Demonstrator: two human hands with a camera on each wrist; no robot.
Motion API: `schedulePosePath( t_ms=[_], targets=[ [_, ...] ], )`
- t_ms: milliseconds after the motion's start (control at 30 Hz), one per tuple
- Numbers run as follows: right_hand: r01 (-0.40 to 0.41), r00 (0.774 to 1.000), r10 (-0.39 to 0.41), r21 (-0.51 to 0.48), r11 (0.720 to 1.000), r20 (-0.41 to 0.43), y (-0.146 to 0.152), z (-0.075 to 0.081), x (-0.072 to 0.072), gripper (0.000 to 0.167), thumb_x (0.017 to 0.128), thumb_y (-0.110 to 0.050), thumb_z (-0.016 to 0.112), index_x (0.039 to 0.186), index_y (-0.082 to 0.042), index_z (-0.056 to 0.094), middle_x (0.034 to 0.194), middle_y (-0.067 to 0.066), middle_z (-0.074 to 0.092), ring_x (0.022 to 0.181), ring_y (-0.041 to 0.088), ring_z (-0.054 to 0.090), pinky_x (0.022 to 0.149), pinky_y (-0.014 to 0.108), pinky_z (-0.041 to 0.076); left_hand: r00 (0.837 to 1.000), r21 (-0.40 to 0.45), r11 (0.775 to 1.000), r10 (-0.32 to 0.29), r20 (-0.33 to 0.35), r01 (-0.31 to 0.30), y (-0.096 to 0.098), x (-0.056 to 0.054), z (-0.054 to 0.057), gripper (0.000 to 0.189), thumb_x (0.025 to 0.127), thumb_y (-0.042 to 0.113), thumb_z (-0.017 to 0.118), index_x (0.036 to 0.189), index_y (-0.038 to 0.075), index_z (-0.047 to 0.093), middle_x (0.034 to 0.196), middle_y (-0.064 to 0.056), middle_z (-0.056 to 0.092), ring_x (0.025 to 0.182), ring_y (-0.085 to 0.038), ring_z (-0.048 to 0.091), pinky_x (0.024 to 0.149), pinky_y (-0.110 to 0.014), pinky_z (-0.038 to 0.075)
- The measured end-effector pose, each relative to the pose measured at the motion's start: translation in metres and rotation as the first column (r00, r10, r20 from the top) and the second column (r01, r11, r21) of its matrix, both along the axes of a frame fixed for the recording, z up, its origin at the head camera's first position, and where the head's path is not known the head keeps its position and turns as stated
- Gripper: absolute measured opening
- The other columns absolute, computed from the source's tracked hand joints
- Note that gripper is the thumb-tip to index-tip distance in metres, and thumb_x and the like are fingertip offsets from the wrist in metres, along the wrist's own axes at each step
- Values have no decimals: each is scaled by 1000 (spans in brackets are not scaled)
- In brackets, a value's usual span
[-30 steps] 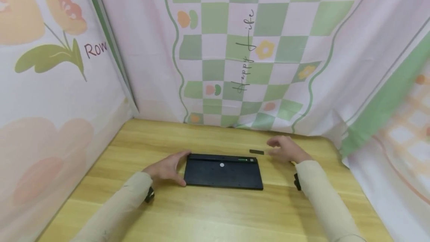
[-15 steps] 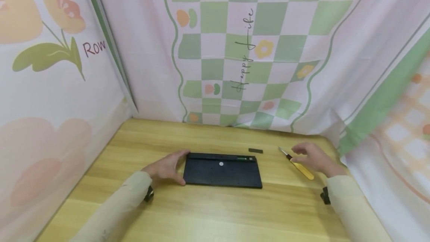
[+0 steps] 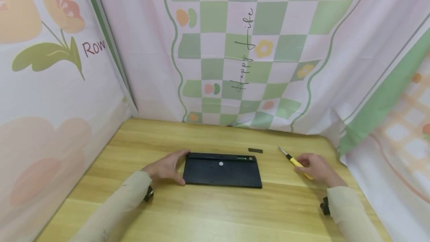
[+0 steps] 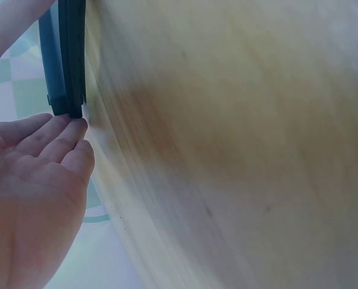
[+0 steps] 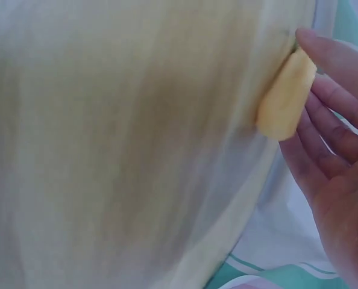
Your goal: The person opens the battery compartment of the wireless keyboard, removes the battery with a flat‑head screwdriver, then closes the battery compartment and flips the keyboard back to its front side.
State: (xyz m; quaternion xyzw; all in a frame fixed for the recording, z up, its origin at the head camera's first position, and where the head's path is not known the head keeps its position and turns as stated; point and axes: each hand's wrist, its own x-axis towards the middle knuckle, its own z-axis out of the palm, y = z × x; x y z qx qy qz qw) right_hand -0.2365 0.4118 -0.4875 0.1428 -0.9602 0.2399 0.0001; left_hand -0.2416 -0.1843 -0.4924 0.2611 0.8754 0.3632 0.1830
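Observation:
A black keyboard (image 3: 221,174) lies underside up on the wooden table, its battery slot (image 3: 246,158) uncovered with something green inside. My left hand (image 3: 166,168) holds the keyboard's left end, thumb at the near corner and fingertips at the far one. In the left wrist view those fingers (image 4: 61,141) touch the keyboard's edge (image 4: 72,60). Over on the right, a screwdriver (image 3: 291,158) with a yellow handle lies on the table, tip pointing away to the left. My right hand (image 3: 317,168) pinches its handle (image 5: 287,99) between thumb and fingers.
A small dark strip, seemingly the battery cover (image 3: 255,150), lies just beyond the keyboard's far right corner. A patterned curtain (image 3: 242,96) hangs along the table's (image 3: 208,216) back edge, with more cloth at both sides.
My right hand has moved right, from near the dark strip onto the screwdriver's handle, and its fingers have closed around it. The left hand and keyboard have stayed in place.

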Motion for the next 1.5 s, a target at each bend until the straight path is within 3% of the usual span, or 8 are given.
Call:
schedulePosePath(
  t_ms=[167,567,733,933,1100,1500],
  targets=[
    [20,1000,-20,-23,1000,8,-2,-3,-1,31,90,-16,83,110,6,74,97,13,79,86,20,73,73,22,58,1000,2,1000,-9,-6,9,-1,0,0,126,74,32,99,168,5,21,175,-21,22,161,-43,24,131,-62,26],
    [66,992,-70,-42,997,-105,-5,-6,-5,24,88,-14,84,106,0,77,99,15,79,86,23,74,74,24,58,1000,-9,1000,-8,-12,8,-1,1,0,126,73,33,99,168,7,22,175,-19,23,161,-42,24,130,-63,26],
    [76,981,-87,-72,995,-172,-9,3,-1,22,84,-9,84,104,-4,77,98,15,78,83,18,71,73,23,56,1000,-4,1000,-10,0,10,0,1,0,126,73,33,99,169,8,21,176,-17,22,162,-41,23,131,-61,26],
    [13,959,-36,-84,996,-282,-16,18,1,21,79,-5,86,99,-8,78,90,5,76,78,-1,62,70,22,55,1000,6,1000,-7,3,7,-1,0,-1,126,74,33,99,169,8,20,176,-18,22,162,-42,23,131,-62,26],
    [-60,943,38,-58,996,-332,-27,29,2,22,78,-6,88,97,-10,78,88,-2,74,78,-5,59,71,22,56,1000,15,1000,0,14,0,-1,2,-1,126,74,33,99,169,8,20,176,-18,21,162,-41,22,131,-62,25],
    [-198,951,197,22,980,-240,-71,58,2,20,80,-5,85,96,-15,77,89,-6,73,79,0,62,72,25,58,1000,-5,1000,4,0,-4,0,1,-1,126,73,34,99,169,8,21,176,-18,22,162,-41,23,131,-61,25]
  ],
)
